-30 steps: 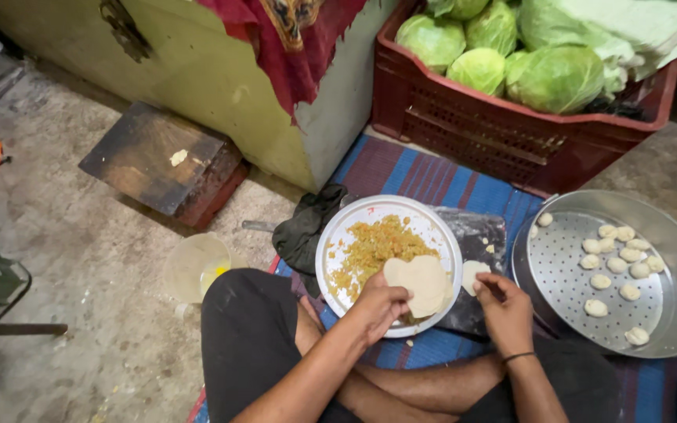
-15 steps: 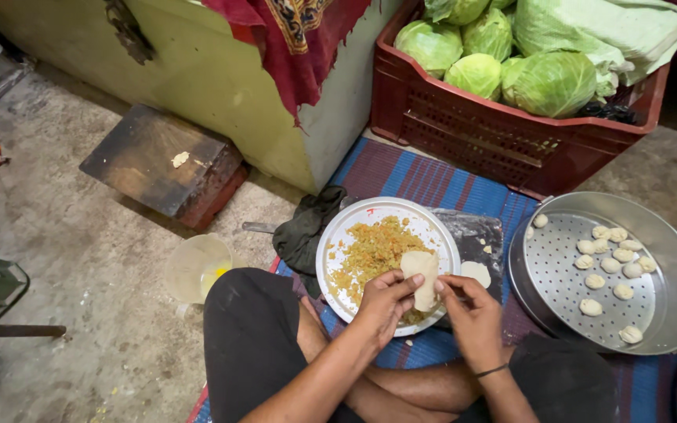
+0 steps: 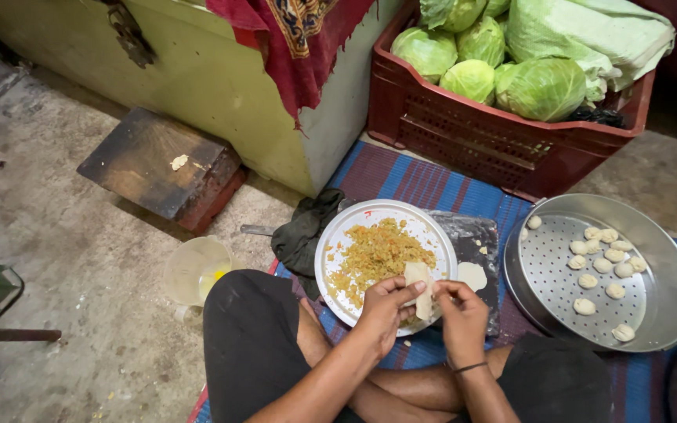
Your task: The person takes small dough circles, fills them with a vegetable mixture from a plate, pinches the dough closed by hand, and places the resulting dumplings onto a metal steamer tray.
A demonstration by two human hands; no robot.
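Pinching a folded dough wrapper (image 3: 418, 288), left hand (image 3: 386, 305) and right hand (image 3: 459, 315), fingers seemingly curled tight.

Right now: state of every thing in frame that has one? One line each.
left hand: pinching the dough wrapper
right hand: pinching the same wrapper
dough wrapper: folded, held above the plate
plate: part covered with yellow filling
steamer tray: part filled with shaped dumplings
red crate: full of cabbages
plastic jug: nearly empty
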